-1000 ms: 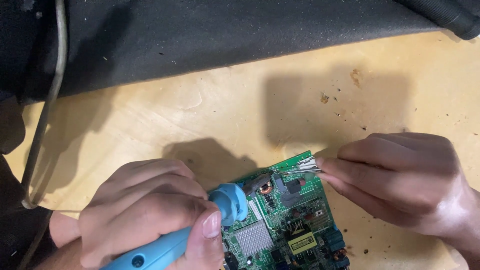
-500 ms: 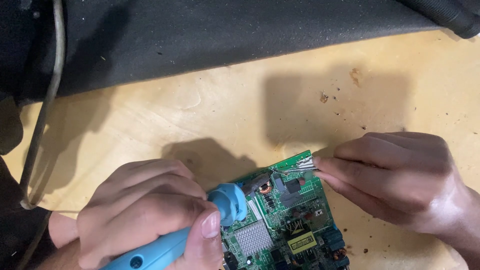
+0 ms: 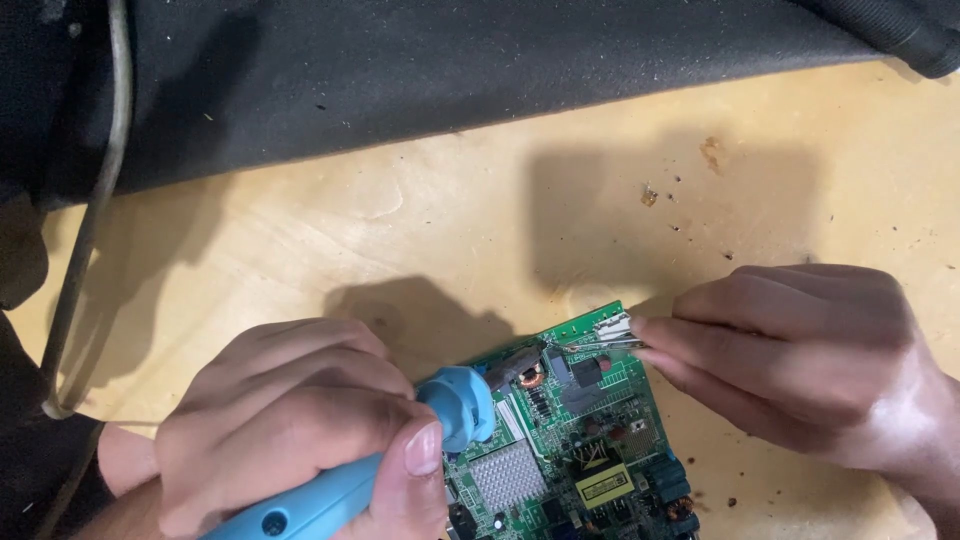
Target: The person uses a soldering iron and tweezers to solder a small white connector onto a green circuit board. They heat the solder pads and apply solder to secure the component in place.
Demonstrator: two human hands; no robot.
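Soldering iron (image 3: 340, 490), blue-handled, clamped in left hand (image 3: 290, 420) pencil-fashion, likely for fine tip control; dark tip (image 3: 515, 365) laid at far edge of green circuit board (image 3: 580, 440). Thin solder wire (image 3: 590, 345) pinched between fingers of right hand (image 3: 800, 370), fed in from right of board toward tip, beside white connector (image 3: 612, 325) at board's far corner. Board lying flat on wooden table (image 3: 450, 230), between both hands. Black cloth (image 3: 450, 70) spread beyond board; grey cable (image 3: 85, 230) looped far left of board.
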